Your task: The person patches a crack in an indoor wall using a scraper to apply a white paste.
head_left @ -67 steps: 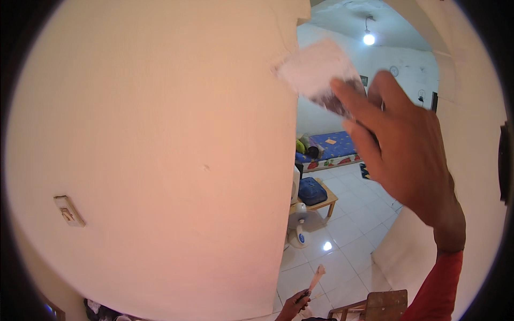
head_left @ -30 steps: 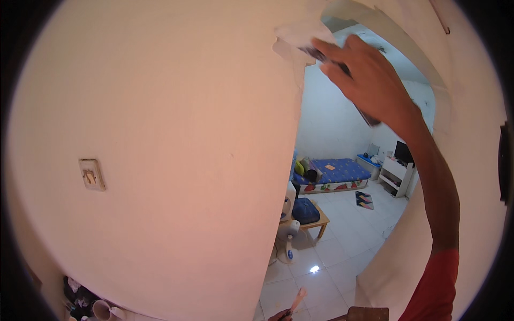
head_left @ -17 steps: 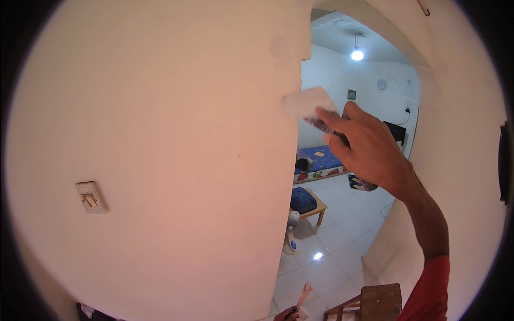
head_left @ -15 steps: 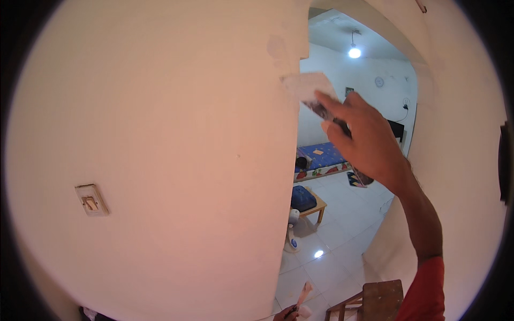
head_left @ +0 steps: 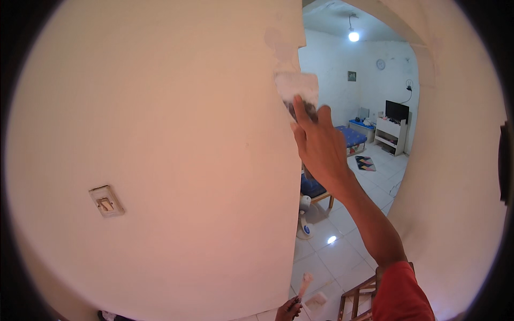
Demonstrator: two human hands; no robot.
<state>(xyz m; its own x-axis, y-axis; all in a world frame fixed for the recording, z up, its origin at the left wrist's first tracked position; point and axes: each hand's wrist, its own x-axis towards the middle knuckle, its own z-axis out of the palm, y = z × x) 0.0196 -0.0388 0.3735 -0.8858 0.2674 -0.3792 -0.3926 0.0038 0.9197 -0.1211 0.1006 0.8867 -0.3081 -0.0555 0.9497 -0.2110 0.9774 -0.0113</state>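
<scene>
My right hand is raised and closed around the handle of a broad putty knife, index finger stretched toward its blade. The blade lies at the edge of the cream wall, beside the archway and just below a rough, paler patch. Low in the picture, my left hand grips a narrower putty knife, pointing up, with pale paste on its blade. The right hand covers most of the broad knife's handle.
A light switch sits on the wall at left. Below my right arm stands a wooden stool or ladder. Through the archway are a fan, a low table with a blue top, a bed and a television.
My right hand has shifted left, bringing the broad putty knife's blade more upright at the wall edge. The view has also shifted, showing more of the room beyond the archway.
</scene>
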